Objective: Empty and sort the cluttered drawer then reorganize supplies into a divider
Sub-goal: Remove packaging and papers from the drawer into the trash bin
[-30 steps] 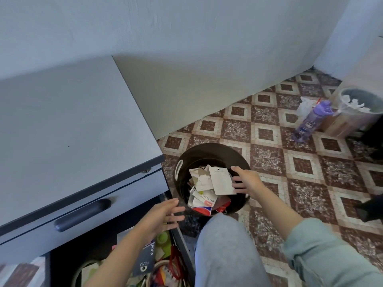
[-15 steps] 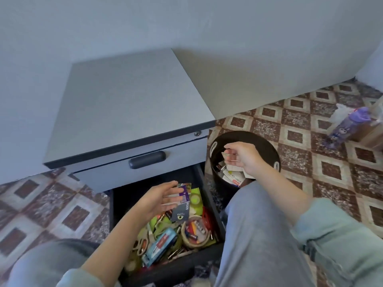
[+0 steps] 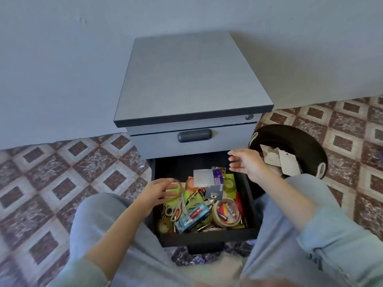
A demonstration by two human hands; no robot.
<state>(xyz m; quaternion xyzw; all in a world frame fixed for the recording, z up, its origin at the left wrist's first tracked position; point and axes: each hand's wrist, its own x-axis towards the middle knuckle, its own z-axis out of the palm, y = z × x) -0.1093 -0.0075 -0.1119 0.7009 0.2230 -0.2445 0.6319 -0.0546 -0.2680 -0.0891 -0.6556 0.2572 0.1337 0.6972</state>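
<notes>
Above the still-cluttered drawer point(image 3: 207, 237), my right hand point(image 3: 244, 164) is back from the bin point(image 3: 290, 131) (paper scraps point(image 3: 288, 164) dropped), fingers spread and empty; my left hand point(image 3: 159, 190), loosely open, nears a tape roll point(image 3: 179, 192).

Wall point(image 3: 62, 69): pale blue-grey.
Cabinet point(image 3: 192, 79): grey top with a dark edge band.
Handle point(image 3: 194, 135): dark grey.
Open drawer point(image 3: 207, 237): black walls.
Floor point(image 3: 83, 172): speckled maroon squares, cream borders, set as diamonds.
Bin point(image 3: 306, 141): black, with white-rimmed slots.
Paper scraps point(image 3: 288, 164): white and tan.
Sticky notes point(image 3: 174, 201): neon green.
Box point(image 3: 192, 217): blue with a red label.
Tape roll point(image 3: 216, 214): beige.
Card point(image 3: 215, 192): dark navy, pale lettering.
Packet point(image 3: 204, 178): silver with a purple end.
Trousers point(image 3: 99, 220): light grey.
Sleeve point(image 3: 335, 245): pale blue.
</notes>
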